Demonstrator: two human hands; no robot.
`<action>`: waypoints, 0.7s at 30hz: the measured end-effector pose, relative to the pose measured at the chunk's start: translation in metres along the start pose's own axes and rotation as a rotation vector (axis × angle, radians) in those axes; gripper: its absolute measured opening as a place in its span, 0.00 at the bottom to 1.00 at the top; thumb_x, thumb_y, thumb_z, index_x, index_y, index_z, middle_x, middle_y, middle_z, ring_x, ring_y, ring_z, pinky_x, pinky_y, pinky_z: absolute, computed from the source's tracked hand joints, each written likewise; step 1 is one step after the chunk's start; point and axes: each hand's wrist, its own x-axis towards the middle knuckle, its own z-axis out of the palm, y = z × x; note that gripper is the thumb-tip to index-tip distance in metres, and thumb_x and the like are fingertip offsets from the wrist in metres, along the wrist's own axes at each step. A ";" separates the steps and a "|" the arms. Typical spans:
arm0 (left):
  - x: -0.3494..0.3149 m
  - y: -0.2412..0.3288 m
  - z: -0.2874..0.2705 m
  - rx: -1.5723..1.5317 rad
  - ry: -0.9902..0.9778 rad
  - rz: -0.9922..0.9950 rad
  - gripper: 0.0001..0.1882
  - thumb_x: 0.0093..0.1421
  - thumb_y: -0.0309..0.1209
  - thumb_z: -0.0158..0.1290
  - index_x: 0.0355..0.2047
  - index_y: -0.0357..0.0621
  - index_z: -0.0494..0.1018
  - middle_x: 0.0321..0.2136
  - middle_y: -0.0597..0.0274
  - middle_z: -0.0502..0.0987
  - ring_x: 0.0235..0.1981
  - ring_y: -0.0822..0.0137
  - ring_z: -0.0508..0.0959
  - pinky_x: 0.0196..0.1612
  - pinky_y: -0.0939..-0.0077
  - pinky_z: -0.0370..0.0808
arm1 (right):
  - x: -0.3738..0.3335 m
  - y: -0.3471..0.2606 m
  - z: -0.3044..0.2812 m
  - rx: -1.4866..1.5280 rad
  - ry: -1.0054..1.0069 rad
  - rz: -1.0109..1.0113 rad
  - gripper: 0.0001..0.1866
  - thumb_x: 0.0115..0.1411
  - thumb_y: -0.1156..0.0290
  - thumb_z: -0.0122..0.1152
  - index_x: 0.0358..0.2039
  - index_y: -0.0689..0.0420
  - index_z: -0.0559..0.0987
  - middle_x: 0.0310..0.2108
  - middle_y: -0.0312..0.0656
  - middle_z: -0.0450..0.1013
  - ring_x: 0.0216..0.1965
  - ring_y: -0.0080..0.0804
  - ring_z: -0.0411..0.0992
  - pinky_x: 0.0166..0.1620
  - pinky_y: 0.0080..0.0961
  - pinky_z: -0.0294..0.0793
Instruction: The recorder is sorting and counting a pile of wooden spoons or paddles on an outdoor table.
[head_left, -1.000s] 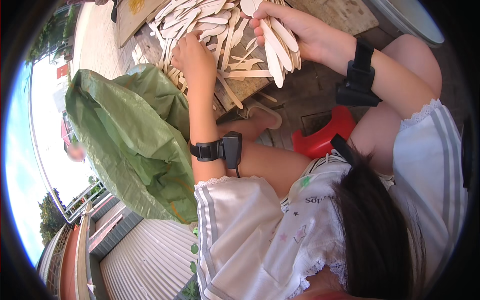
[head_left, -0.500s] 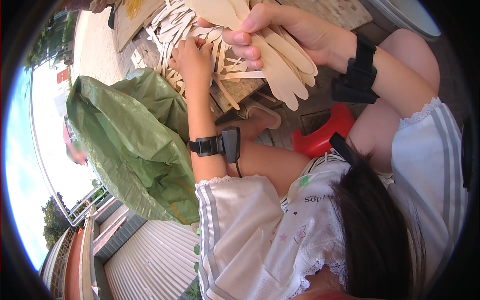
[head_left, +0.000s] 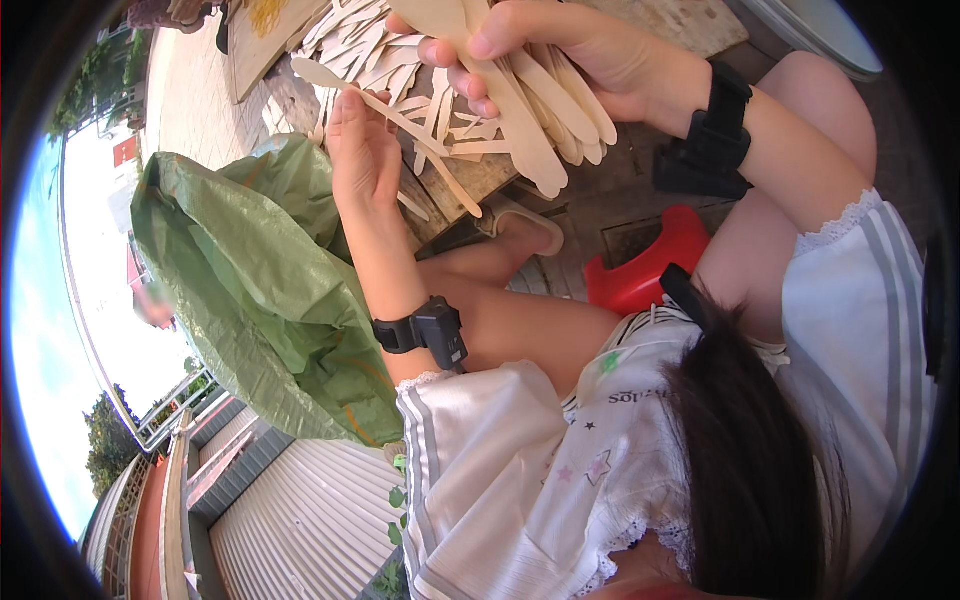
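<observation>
My left hand is raised beside the near edge of the pile, its fingers closed on one wooden spoon. The spoon's bowl points up and to the left, and its handle slants down to the right. In my right hand is a thick bundle of wooden spoons, with the thumb across the front and the fingertips wrapped round from behind. The bundle fans out at its lower end, and the upper bowls run off the top of the view. Behind both hands lies a loose pile of wooden spoons.
The pile lies on a worn wooden board. A large green plastic sack stands left of my left forearm. Below the board is a red plastic stool. A pale round basin is at the top right.
My left hand has come out of the pile, back and slightly left, with one wooden spoon in it. My right hand and its bundle have shifted a little left and up.
</observation>
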 end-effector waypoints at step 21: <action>-0.022 -0.013 0.036 0.151 -0.482 -0.099 0.15 0.62 0.41 0.54 0.40 0.42 0.72 0.34 0.69 0.75 0.36 0.76 0.70 0.45 0.79 0.64 | 0.017 0.024 -0.008 -0.350 0.202 -0.133 0.18 0.58 0.72 0.59 0.47 0.63 0.70 0.35 0.41 0.74 0.38 0.27 0.73 0.43 0.22 0.75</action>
